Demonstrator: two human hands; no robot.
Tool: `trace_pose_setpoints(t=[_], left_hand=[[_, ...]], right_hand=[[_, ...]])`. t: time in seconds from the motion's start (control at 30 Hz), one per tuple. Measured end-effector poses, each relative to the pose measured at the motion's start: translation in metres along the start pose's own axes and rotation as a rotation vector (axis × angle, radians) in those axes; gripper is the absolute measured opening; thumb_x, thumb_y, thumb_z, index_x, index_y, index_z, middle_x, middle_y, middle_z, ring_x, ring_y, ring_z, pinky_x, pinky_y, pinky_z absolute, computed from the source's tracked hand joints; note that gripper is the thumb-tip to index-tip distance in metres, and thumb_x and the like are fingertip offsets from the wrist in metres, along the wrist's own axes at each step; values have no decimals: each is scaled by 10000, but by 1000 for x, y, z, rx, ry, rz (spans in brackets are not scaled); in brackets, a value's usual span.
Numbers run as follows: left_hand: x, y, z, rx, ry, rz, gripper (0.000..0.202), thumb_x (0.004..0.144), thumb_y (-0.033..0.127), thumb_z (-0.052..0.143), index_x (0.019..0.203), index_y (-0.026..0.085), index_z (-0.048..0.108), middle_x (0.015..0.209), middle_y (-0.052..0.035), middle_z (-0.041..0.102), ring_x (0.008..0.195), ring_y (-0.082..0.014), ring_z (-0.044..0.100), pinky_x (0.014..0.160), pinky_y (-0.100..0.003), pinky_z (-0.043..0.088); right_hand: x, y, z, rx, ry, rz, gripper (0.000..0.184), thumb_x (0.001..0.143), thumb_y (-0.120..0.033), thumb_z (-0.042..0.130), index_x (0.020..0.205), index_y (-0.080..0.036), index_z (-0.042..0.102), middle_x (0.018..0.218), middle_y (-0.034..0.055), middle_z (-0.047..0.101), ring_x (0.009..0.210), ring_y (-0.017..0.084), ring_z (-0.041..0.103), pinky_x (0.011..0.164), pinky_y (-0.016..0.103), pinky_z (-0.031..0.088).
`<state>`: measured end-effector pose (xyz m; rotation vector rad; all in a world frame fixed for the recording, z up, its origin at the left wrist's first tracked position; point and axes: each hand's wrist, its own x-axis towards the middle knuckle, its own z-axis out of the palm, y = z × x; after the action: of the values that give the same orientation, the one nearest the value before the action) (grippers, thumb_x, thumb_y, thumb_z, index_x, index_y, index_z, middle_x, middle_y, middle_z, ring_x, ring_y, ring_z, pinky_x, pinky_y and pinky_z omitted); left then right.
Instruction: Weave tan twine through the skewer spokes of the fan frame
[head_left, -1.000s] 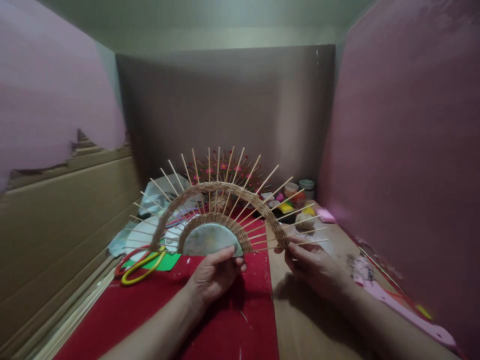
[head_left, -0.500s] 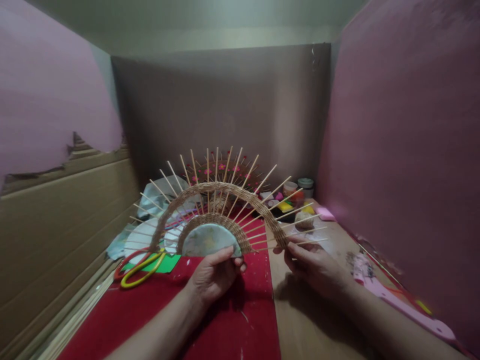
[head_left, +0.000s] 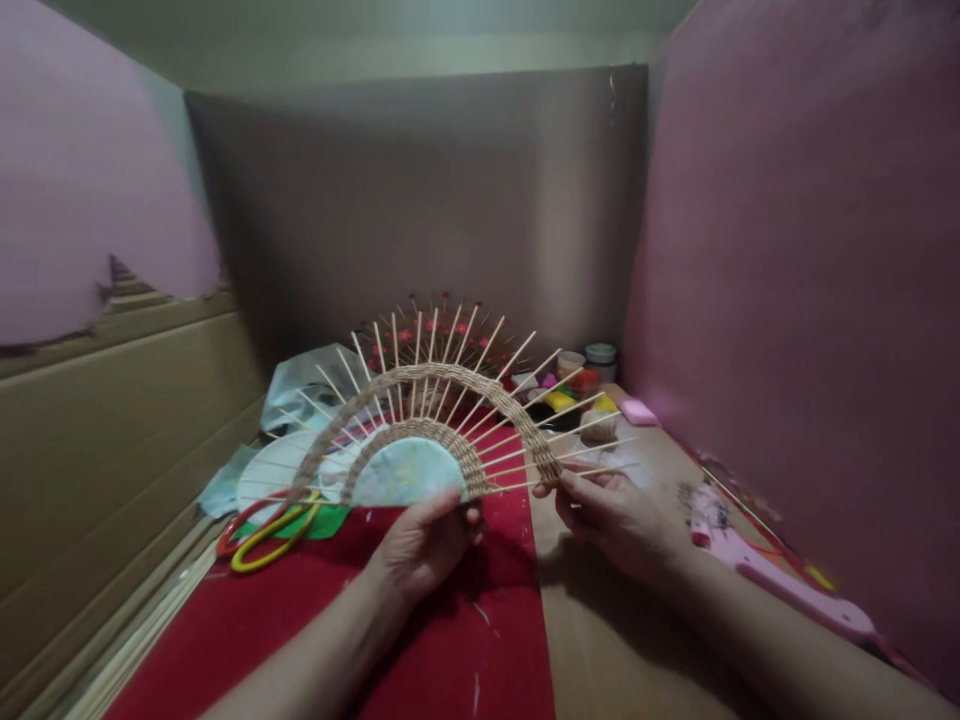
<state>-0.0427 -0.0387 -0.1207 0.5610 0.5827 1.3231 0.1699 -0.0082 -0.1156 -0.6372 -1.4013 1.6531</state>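
A half-round woven fan frame is held up before me. Thin wooden sticks fan out from its pale half-disc base, crossed by two bands of twisted brown cord. My left hand pinches the lower right corner of the base, thumb in front and fingers curled behind. At the right end of the outer band, my right hand closes its thumb and fingers on the cord and the lowest sticks. Behind the frame stands a similar brown half-round piece with pink flowers and red-tipped sticks, partly hidden.
Red cloth covers the table's left part. Scissors with yellow and red handles lie by a green sheet. A pink glue gun rests at right. A cord ball and jars stand at the back.
The view has shifted slightly, so the scene sits a little further left. The fan frame has tilted somewhat, its sticks' tips leaning back. Both hands keep their grip.
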Motion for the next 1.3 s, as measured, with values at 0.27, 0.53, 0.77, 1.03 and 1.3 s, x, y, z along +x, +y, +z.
trace_pose_setpoints(t=[0.27,0.53,0.77,1.03,1.3], left_hand=[[-1,-4,1,32,-13,13,183,652,181,736,697,146,562,650,-3,572,573,-123,489,530,-267,385],[-4,-21,9,199,-114,-118,273,752,328,658,872,82,647,791,-85,617,641,-136,535,568,-256,406],[11,-50,46,150,-61,-112,244,747,337,656,824,107,630,657,-53,608,602,-146,551,532,-248,403],[18,-53,67,40,104,-61,76,714,130,642,777,90,652,608,-21,604,533,-104,528,529,-228,415],[6,-45,75,63,213,-10,65,655,66,655,718,81,657,645,-15,574,560,-89,491,462,-213,367]], right_hand=[[0,-3,2,-32,29,-4,328,833,-412,513,752,-138,674,456,-31,418,402,63,284,425,251,142],[-4,-5,9,-145,41,-3,347,831,-401,512,638,-153,659,419,-28,424,390,67,297,431,252,154],[-2,1,7,-137,3,3,372,825,-413,516,573,-146,577,502,-4,511,434,68,369,446,231,234],[-4,-5,4,-215,-88,-17,263,795,-351,559,650,-137,608,549,-11,509,491,78,399,480,225,298],[1,-34,-26,-306,-171,152,135,666,-278,700,673,-147,669,582,-6,531,512,78,391,489,242,279]])
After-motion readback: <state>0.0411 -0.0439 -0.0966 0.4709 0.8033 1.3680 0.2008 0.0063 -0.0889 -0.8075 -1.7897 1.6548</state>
